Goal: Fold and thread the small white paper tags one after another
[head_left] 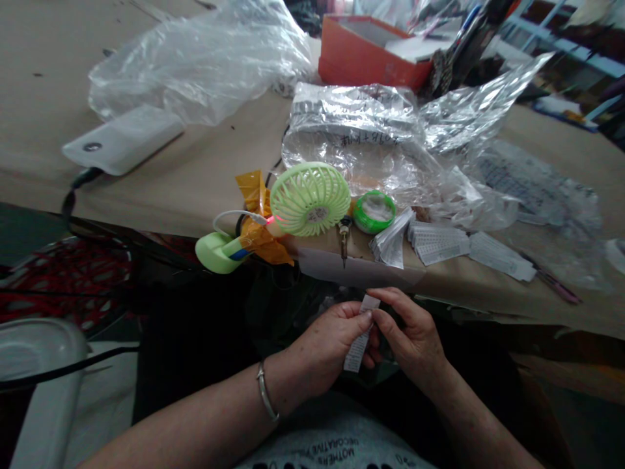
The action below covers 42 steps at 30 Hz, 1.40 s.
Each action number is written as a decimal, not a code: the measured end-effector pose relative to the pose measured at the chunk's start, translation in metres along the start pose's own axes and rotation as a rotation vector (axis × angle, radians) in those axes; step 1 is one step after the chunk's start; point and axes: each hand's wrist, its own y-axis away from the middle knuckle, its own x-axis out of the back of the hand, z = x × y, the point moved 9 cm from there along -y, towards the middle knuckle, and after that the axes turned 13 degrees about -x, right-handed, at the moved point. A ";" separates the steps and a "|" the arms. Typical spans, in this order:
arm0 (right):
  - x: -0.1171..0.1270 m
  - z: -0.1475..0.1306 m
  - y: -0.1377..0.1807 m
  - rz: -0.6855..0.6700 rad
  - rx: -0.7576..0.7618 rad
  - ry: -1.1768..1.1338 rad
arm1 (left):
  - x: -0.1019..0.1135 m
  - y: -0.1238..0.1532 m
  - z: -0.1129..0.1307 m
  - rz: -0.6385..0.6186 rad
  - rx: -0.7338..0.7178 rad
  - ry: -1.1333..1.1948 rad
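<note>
A narrow white printed label (357,352) is in my hands, in front of my body and below the table edge. My left hand (328,340) pinches it, thumb lying across its upper part. At the label's top end are the thumb and index finger of my right hand (413,335), closed about its edge. Closest on the table are a stack of folded white strips (392,240), a fanned pile of printed labels (437,243) and a second pile of labels (500,256). A thin pointed tool (344,244) hangs its tip towards me, beside a round green tub (374,212).
A green fan (310,198) is fixed at the table edge with orange tape (266,240). Clear plastic bags (361,140) cover the table's middle, with a red box (368,62) behind. A white power bank (123,141) lies left; tweezers (556,284) lie right.
</note>
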 end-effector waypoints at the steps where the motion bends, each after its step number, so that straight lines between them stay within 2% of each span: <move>1: 0.000 0.001 0.000 0.003 -0.009 -0.009 | 0.001 0.000 0.000 0.006 0.000 0.000; 5: 0.000 0.016 -0.002 0.025 -0.170 -0.163 | 0.003 0.000 0.003 0.024 -0.027 -0.025; 9: -0.007 0.028 -0.009 -0.020 -0.358 -0.376 | 0.005 0.000 0.007 0.039 -0.054 -0.070; 16: -0.025 0.033 -0.016 -0.105 -0.487 -0.523 | 0.010 0.000 0.010 0.063 -0.104 -0.143; 21: -0.028 0.019 -0.021 -0.114 -0.430 -0.493 | 0.012 0.000 0.032 0.084 -0.243 -0.230; 26: -0.022 -0.008 -0.035 -0.062 -0.237 -0.309 | 0.028 0.008 0.064 0.192 -0.435 -0.403; 28: -0.021 -0.016 -0.039 -0.034 -0.180 -0.244 | 0.036 0.010 0.071 0.244 -0.472 -0.480; 32: -0.023 -0.022 -0.045 -0.021 -0.158 -0.221 | 0.044 0.012 0.085 0.304 -0.547 -0.633; 42: -0.023 -0.028 -0.052 0.017 -0.083 -0.153 | 0.041 0.013 0.108 0.332 -0.636 -0.856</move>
